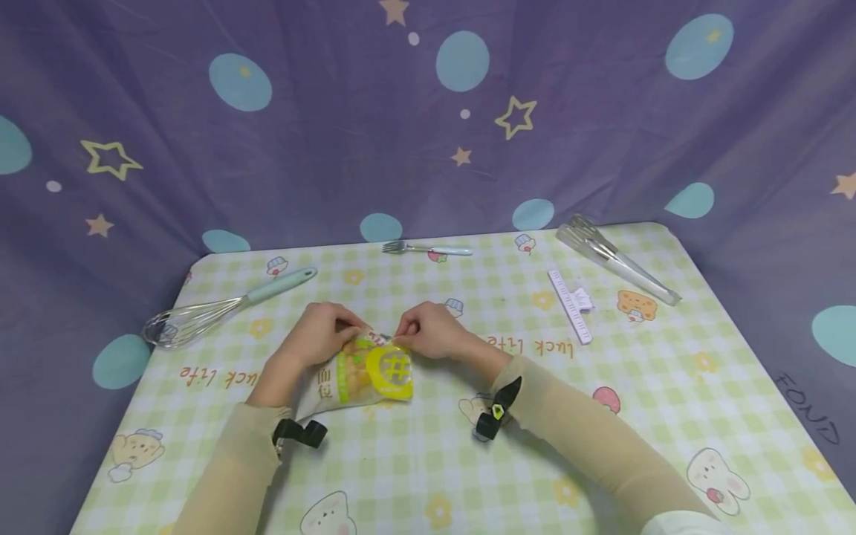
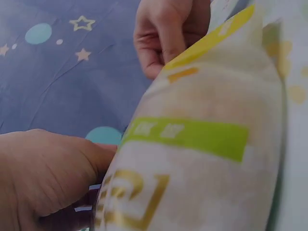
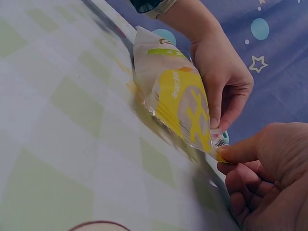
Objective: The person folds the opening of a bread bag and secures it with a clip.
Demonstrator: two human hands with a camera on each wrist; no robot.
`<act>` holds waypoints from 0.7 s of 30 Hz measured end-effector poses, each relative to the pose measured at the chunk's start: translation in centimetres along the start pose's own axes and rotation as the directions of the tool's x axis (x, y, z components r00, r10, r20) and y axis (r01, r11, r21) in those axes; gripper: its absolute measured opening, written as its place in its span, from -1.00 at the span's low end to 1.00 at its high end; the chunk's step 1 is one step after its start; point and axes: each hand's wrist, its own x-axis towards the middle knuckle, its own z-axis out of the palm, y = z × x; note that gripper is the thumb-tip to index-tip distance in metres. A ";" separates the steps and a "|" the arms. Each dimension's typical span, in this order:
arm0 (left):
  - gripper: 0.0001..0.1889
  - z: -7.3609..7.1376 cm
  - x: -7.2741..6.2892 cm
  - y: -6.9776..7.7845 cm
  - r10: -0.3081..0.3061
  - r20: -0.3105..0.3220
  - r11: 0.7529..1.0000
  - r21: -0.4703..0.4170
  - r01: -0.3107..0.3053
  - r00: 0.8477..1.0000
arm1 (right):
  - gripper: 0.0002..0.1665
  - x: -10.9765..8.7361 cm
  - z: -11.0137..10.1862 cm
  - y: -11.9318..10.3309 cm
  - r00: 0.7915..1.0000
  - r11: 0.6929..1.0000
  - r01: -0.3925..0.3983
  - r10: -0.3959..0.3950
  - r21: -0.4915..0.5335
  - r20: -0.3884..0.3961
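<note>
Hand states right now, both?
Left hand: closed, pinching the edge of a yellow-and-white printed plastic bag.
Right hand: closed, pinching a corner of the same bag.

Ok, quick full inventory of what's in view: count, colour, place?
Packet: one, yellow, green and pale, slightly left of centre
Whisk: one, silver with pale green handle, far left
Fork: one, silver with pale handle, far middle
Clip: one, whitish, right of the packet
Tongs: one pair, silver, far right
Tablecloth: one, green-and-white check, under all these
Curtain: one, purple, blue-spotted, behind
Sleeves: two, beige, one each side
Wrist straps: two, black, on the sleeves
Left hand: one, bare, pinching the packet's far edge
Right hand: one, bare, pinching the packet's far right corner
</note>
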 end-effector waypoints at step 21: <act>-0.94 -0.9 -0.5 -1.5 -0.068 -0.105 0.997 0.026 0.071 0.992 | -0.86 0.2 -0.3 0.4 1.000 1.000 0.006 -0.006 0.009 0.008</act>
